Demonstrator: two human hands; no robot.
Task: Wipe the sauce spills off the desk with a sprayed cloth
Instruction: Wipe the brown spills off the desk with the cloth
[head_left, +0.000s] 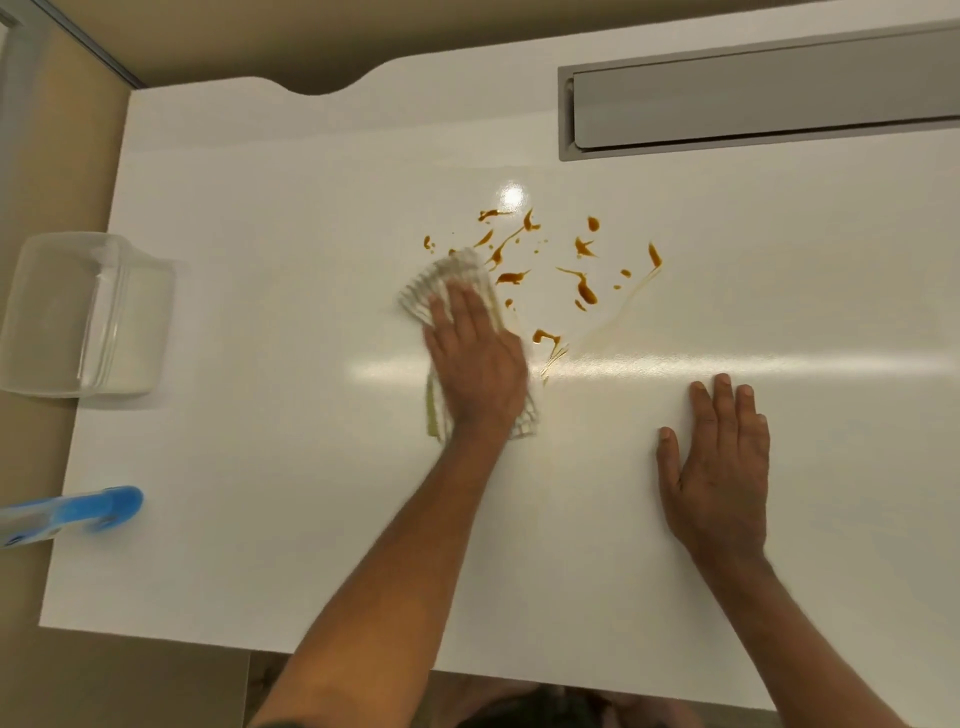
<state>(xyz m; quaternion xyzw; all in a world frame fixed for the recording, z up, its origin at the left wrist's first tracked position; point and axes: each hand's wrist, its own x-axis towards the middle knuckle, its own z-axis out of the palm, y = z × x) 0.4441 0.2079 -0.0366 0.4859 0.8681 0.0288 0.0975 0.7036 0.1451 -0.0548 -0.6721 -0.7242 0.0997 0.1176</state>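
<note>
Brown sauce spills (583, 289) lie scattered across the middle of the white desk (291, 467), with a thin smeared streak running down toward the centre. My left hand (475, 364) presses flat on a checked cloth (447, 283) at the left edge of the spills; the cloth pokes out above my fingers and below my palm. My right hand (719, 462) rests flat on the desk with fingers spread, to the right of and nearer than the spills, holding nothing.
A blue spray bottle (78, 512) lies at the desk's left edge, near the front. A clear plastic container (85, 317) sits off the left side. A grey recessed cable tray (769, 98) runs along the back right of the desk.
</note>
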